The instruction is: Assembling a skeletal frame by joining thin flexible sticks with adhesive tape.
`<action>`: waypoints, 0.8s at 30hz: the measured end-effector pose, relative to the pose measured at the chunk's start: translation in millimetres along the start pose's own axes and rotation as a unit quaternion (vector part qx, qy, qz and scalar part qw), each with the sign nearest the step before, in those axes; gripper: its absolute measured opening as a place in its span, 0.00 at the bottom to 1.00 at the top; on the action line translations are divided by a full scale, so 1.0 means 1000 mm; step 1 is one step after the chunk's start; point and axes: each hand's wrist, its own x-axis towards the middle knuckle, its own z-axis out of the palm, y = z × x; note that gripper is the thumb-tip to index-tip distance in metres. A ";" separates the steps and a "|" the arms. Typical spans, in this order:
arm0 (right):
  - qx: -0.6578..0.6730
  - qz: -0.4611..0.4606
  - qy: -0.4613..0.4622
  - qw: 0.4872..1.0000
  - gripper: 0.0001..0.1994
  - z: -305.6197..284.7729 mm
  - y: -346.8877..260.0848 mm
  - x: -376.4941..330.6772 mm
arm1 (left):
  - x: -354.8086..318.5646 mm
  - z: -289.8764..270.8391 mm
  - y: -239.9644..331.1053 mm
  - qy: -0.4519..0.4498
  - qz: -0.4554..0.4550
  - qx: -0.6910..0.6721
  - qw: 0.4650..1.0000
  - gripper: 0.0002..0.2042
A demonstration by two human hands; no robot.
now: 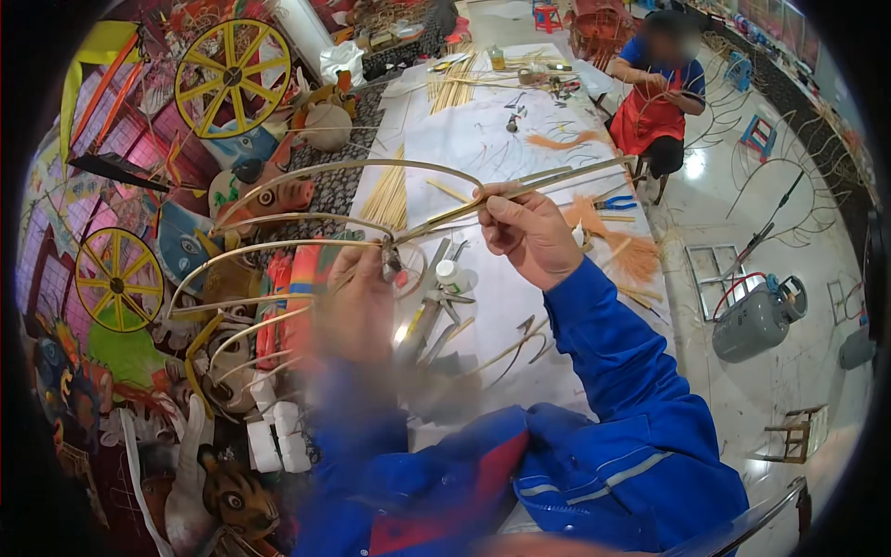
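I hold a frame of bent bamboo strips above a long white-covered table. My right hand pinches the long straight strips where they run off to the right. My left hand is blurred and closed around the point where the curved strips meet, beside a small dark tool or clip. Several curved strips arc away to the left. Under my hands lie a small white bottle and metal tools.
Blue-handled pliers and orange fibre bundles lie on the table's right side, bamboo sticks further back. Painted masks and yellow wheels crowd the left. A person in a red apron works far right. A grey gas cylinder stands on the floor.
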 end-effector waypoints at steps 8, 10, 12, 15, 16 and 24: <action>0.040 -0.049 0.071 0.995 0.17 0.001 -0.030 -0.009 | 0.014 0.011 0.019 -0.003 -0.034 0.003 0.999 0.09; 0.018 -0.065 0.093 0.993 0.17 -0.002 -0.034 -0.019 | 0.008 0.017 0.021 -0.036 -0.062 -0.018 0.997 0.10; 0.003 -0.063 0.115 0.991 0.17 -0.007 -0.038 -0.030 | 0.006 0.021 0.017 -0.038 -0.066 -0.012 0.997 0.10; -0.014 -0.052 0.135 0.989 0.17 -0.020 -0.039 -0.049 | -0.009 0.029 0.014 -0.038 -0.079 0.038 0.995 0.11; -0.016 -0.046 0.134 0.990 0.17 -0.024 -0.037 -0.056 | -0.017 0.030 0.013 -0.038 -0.090 0.082 0.992 0.10; -0.023 0.049 0.095 0.994 0.18 -0.036 -0.011 -0.136 | -0.131 -0.007 -0.015 0.054 -0.057 0.041 0.996 0.14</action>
